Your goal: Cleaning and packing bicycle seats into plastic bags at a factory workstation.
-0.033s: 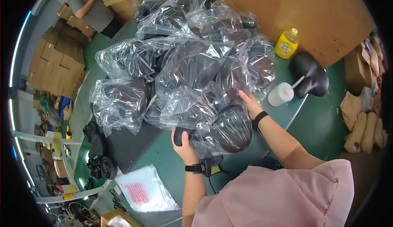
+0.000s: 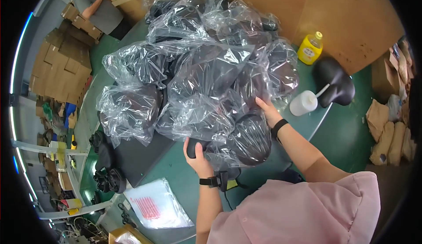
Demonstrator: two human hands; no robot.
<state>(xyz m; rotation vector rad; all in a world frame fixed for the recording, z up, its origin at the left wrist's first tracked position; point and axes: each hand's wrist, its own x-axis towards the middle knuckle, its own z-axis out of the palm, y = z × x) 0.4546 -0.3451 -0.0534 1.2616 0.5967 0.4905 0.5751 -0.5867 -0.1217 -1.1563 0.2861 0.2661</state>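
A black bicycle saddle [image 2: 251, 140] in a clear plastic bag lies at the near side of a heap of bagged saddles [image 2: 206, 74]. My left hand [image 2: 198, 157] is closed round its narrow dark end, thumb on the near side. At the wide end, my right hand [image 2: 267, 111] grips the bagged saddle from the right; part of its fingers is hidden by the film. Another bagged saddle [image 2: 129, 112] sits to the left of the heap. An unbagged black saddle [image 2: 332, 82] lies at the right.
Right of the heap stand a white squeeze bottle [image 2: 303, 103] and a yellow bottle [image 2: 310, 48]. A stack of flat clear bags [image 2: 160, 204] lies near left, by a black mat [image 2: 138, 158]. Cardboard [image 2: 347, 20] walls the far side. A person [image 2: 99, 11] stands far left.
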